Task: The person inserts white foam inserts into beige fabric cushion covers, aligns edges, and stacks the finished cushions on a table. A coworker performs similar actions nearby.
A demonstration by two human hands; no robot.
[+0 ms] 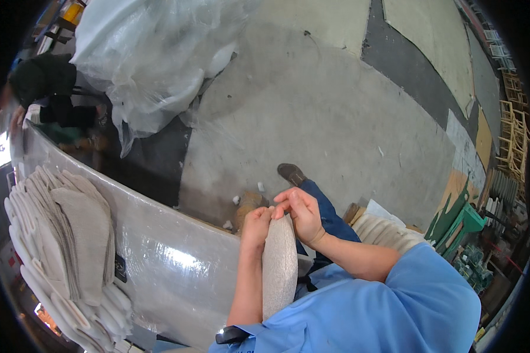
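Note:
An elongated pad (280,267) in textured beige-grey fabric stands on edge between my forearms, its far end at my fingers. My left hand (255,228) is closed in a pinch at the left of that end. From the right, my right hand (303,215) bends its fingers over the same end, and its fingertips meet those of my left hand. What lies between the fingertips is too small to make out. On the left of the plastic-covered table (165,253) sits a stack of similar beige fabric pieces (79,241), with whiter ones beneath.
A dark flat object (120,268) lies beside the stack. Beyond the table is a big heap of clear plastic-wrapped material (153,53). A person in dark clothes (53,88) bends at the far left. More padded pieces (383,232) are at my right, near a green plastic thing (470,219).

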